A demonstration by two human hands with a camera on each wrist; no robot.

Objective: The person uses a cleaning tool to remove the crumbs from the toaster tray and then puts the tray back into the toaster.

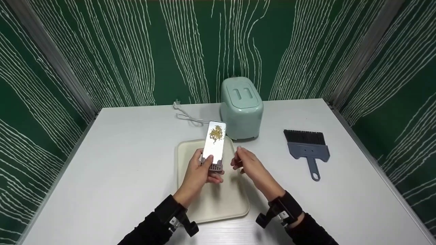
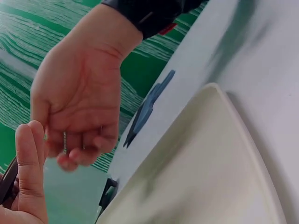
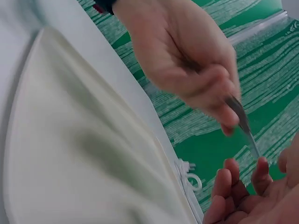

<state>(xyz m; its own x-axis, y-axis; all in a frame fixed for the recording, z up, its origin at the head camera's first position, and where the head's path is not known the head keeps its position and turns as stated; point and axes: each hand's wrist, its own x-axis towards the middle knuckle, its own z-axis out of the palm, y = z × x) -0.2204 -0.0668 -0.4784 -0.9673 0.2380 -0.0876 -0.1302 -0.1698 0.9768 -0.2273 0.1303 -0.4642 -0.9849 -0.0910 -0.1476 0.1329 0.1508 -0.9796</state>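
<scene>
My left hand [image 1: 199,170] grips the grey slotted end of a shiny toaster crumb tray [image 1: 214,149], its thumb on top. Golden-brown crumbs [image 1: 216,133] lie on the far half of the metal. In the right wrist view the crumb tray [image 3: 241,117] shows almost edge-on. To its right hovers my right hand [image 1: 250,165], fingers loosely bent and nothing held. Both hands are above a cream serving tray [image 1: 224,207] on the white table. Behind them stands a mint-green toaster [image 1: 242,112], lid slots facing up.
A blue-grey brush [image 1: 308,153] with black bristles lies to the right on the white table [image 1: 119,170]. The toaster's white cord and plug [image 1: 185,114] trail left of it. Green walls with white line patterns [image 1: 129,51] enclose the back and sides.
</scene>
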